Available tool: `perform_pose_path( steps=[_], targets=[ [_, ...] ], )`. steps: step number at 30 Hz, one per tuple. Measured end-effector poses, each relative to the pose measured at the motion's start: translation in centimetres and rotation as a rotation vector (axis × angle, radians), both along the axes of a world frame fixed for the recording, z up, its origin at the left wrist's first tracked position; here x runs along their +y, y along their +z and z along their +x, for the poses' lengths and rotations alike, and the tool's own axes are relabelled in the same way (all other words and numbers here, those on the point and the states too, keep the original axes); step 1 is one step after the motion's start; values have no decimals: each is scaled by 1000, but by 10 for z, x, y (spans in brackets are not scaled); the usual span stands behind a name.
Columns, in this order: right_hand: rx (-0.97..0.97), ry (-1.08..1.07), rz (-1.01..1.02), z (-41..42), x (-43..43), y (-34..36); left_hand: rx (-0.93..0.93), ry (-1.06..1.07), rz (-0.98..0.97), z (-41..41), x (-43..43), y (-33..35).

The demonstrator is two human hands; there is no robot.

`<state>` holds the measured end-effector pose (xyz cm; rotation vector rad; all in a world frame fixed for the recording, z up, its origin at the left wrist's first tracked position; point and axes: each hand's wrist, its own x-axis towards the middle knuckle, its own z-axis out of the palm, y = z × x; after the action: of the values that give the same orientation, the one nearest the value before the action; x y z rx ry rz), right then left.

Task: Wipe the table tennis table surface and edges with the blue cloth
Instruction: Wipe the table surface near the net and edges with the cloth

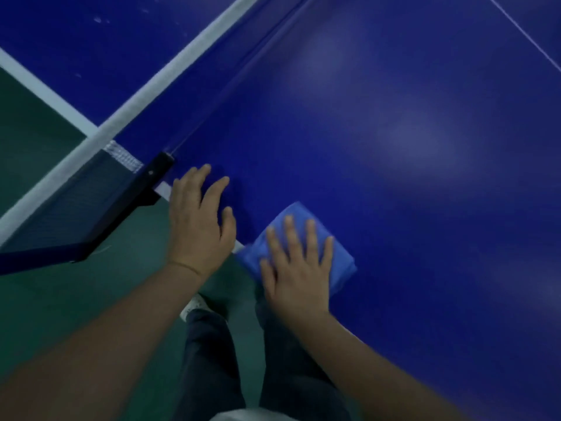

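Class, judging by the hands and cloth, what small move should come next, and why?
Probably push the blue cloth forward across the table, since the right hand presses it flat at the near edge while the left hand braces by the net post.

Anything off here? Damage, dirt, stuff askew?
Only minor: a few pale specks on the far half of the table, beyond the net, top left. Scuffs or dirt, too blurred to tell. The blue cloth lies under the right hand at the near edge; nothing else stands out.
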<state>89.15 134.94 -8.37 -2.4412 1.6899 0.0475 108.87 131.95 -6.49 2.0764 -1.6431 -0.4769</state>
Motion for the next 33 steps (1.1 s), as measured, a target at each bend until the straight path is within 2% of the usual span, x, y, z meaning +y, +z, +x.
perform_pose_path(
  steps=[2,4,7,9,10,12,14,16,18,19,20,22,23,24,25,27,30,31,32,33],
  targets=[
    [13,216,18,-5,7,1,-23,71,43,18,27,2],
    [32,220,29,-16,-21,6,-14,147,111,36,45,4],
    [38,-103,10,-7,-90,8,-29,157,146,57,61,3],
    [-31,-346,30,29,-139,8,-29,140,150,67,66,2],
    [-48,-360,38,57,-154,6,-25,138,147,71,68,2],
    [-26,-169,17,113,-154,2,-25,123,133,75,71,1],
    [-31,167,-25,146,-119,1,-40,93,126,77,72,-1],
    [-55,494,-50,135,-84,-1,-42,81,127,78,72,-1],
    [-37,692,-55,100,-86,2,-28,77,145,79,71,-1],
    [-20,676,-72,86,-98,4,-24,73,154,80,72,0],
    [-12,557,-57,77,-112,7,-18,67,163,82,72,1],
    [-42,105,-11,85,-136,9,2,49,172,85,75,2],
    [-52,-66,-7,101,-137,9,10,38,173,86,76,3],
    [-45,-131,-22,121,-128,9,14,26,178,87,76,4],
    [-55,-88,-42,139,-112,7,13,17,187,87,77,6],
    [-110,181,-49,161,-74,3,7,10,206,88,77,8],
    [-141,550,-34,142,-55,5,-28,-13,211,89,76,10],
    [-177,581,-51,133,-64,5,-39,-31,214,90,77,10],
    [-233,517,-32,128,-74,7,-47,-49,219,92,79,9],
    [-305,365,-3,129,-85,10,-51,-62,225,94,81,7]
  ],
)
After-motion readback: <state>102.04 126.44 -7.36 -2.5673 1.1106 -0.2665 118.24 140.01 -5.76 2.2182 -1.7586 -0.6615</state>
